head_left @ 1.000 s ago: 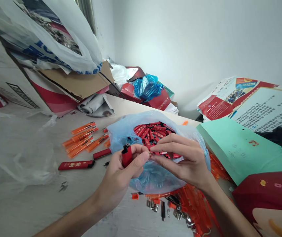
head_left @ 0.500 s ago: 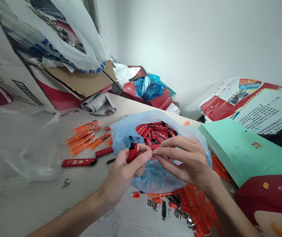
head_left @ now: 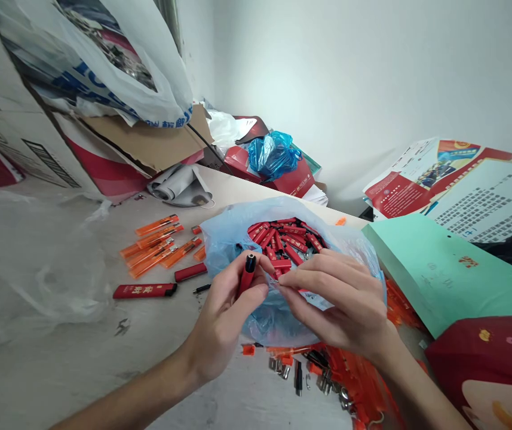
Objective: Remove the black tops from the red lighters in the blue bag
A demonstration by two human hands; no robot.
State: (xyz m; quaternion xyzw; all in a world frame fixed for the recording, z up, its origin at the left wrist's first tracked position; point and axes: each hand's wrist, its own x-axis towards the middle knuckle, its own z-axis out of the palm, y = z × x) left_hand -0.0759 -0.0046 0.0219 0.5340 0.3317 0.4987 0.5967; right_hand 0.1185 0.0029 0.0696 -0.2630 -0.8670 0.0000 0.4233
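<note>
A red lighter (head_left: pixel 247 277) with a black top stands tilted in the closed fingers of my left hand (head_left: pixel 220 325). My right hand (head_left: pixel 345 295) is beside it, thumb and fingers pinched together; whatever small thing lies between the tips is too tiny to make out. Both hands hover over a pale blue plastic bag (head_left: pixel 278 325), its mouth showing a heap of red lighters (head_left: pixel 294 239). Left of the bag lie a red lighter with gold lettering (head_left: pixel 144 291), another red piece (head_left: pixel 190 272) and several clear orange lighters (head_left: pixel 155 248).
Orange lighter parts (head_left: pixel 349 370) and small metal caps (head_left: pixel 279 366) are strewn in front of the bag. A green sheet (head_left: pixel 453 269) lies to the right near a dark red box (head_left: pixel 488 346). Clear plastic wrap (head_left: pixel 36 269) covers the left; cartons (head_left: pixel 27 131) rise behind.
My left hand has tipped the lighter so its black top points more toward me. The fingertips of the two hands have moved slightly apart, the right ones still pinched.
</note>
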